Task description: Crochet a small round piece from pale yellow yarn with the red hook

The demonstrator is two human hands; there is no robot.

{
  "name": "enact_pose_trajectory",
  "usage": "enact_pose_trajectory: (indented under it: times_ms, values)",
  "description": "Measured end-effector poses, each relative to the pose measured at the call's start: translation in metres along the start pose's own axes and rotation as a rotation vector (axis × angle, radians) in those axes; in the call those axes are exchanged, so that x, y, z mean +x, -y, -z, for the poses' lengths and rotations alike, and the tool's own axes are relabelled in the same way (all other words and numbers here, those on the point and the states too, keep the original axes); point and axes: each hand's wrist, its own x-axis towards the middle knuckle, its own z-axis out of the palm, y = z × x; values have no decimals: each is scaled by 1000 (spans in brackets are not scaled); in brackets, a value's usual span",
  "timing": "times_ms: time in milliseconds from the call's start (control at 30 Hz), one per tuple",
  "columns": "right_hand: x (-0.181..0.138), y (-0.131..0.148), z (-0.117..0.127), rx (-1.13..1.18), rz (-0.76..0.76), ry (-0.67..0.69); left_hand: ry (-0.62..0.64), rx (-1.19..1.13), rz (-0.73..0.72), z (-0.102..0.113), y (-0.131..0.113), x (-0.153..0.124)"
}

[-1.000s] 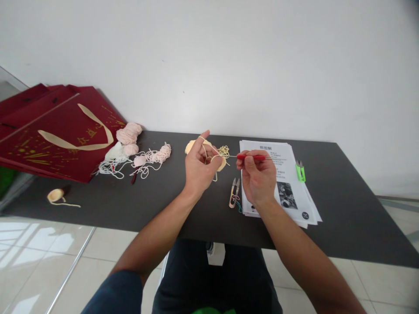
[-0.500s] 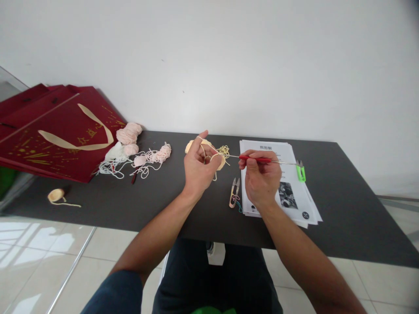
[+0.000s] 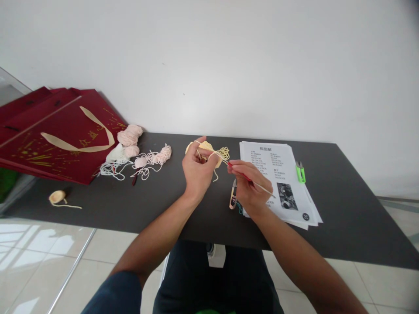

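My left hand [image 3: 199, 172] pinches a small pale yellow crochet piece [image 3: 215, 161], with yarn looped over its raised index finger. Behind it sits a ball of yellow yarn [image 3: 205, 146], with loose yellow strands [image 3: 224, 153] to its right. My right hand [image 3: 251, 185] is closed around the red handle of a crochet hook [image 3: 240, 173]. The hook's tip meets the yarn by my left fingertips; its metal back end points down to the right. Thread snips [image 3: 232, 197] lie on the table, partly hidden by my right hand.
Printed sheets [image 3: 290, 150] lie at the right, with green snips [image 3: 300, 172] on their edge. Pink yarn [image 3: 162, 155], white yarn [image 3: 115, 157] and red gift bags [image 3: 62, 131] stand to the left. A small cream crocheted cup [image 3: 57, 197] sits near the front left edge.
My right hand has moved left and down, nearer my left hand. The hook has turned, its back end now angled lower. My left hand has hardly moved.
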Motion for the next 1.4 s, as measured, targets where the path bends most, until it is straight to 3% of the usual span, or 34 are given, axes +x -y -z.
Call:
enact_pose_trajectory:
  times_ms: [133,233,433,567,700,800,1033,1200,1400]
  values:
    - [-1,-7,2,-65,74,93,-6,-90,72,-1,0,1]
    - [-2,-11,1,-79,94,89,28,-228,168,-1,-5,3]
    - [-3,-13,0,-42,41,92,129,-407,344,4,-14,9]
    - [2,-11,-4,117,-92,36,175,-459,410,6,-17,11]
    - [15,-9,-6,374,-278,-38,214,-475,388,7,-20,9]
    - [26,-9,-1,517,-352,-13,263,-440,366,7,-20,7]
    - [39,-11,19,323,-160,82,356,-273,318,8,-17,10]
    - [37,-1,19,182,-25,76,307,-210,254,9,-13,11]
    - [33,0,17,187,-113,29,276,-141,129,9,-12,9]
